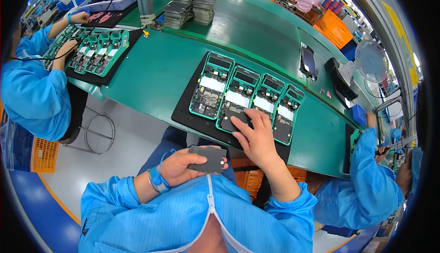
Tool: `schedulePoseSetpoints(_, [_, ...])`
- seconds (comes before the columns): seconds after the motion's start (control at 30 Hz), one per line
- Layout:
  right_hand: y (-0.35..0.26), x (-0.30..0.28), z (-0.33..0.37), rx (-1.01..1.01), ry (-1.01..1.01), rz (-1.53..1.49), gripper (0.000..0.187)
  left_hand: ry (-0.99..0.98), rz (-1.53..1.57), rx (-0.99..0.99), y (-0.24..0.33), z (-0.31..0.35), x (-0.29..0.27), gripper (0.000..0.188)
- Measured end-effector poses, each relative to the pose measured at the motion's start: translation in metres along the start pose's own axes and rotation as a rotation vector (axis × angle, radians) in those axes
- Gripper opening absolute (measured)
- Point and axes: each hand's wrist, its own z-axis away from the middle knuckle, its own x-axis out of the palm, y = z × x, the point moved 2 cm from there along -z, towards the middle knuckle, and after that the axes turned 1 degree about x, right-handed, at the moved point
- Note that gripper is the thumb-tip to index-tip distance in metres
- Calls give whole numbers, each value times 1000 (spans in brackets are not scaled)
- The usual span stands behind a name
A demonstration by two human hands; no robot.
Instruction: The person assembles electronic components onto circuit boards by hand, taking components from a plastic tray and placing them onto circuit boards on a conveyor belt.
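Note:
My left hand [183, 165], low in front of my jacket, grips a small stack of thin dark grey plates [207, 159], thumb on top. My right hand [257, 136] reaches over the bench with fingers spread. Its fingertips rest on a dark grey plate [230, 121] lying in the lower part of the second green device frame [238, 98]. Left of that frame, the first one [207, 102] shows its bare circuit parts. A similar dark plate covers the lower part of the rightmost frame [282, 130]. My hand hides part of the third frame [266, 104].
The frames lie on a black mat [182, 114] on the green bench [142, 88]. Tall stacks of grey plates [190, 10] stand farther back. Co-workers in blue sit at left [34, 92] and right [362, 189]. A fan [371, 60] and a black device [309, 61] are at right.

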Motion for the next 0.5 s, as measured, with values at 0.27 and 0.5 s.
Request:
schedulePoseSetpoints(0.27, [-1,11,2,-26,-32,77,39,19,-14,-8,-7,7,-2,56])
schedulePoseSetpoints(0.5, [-10,25,7,-33,18,157,48,93,16,36,-3,6,-5,53])
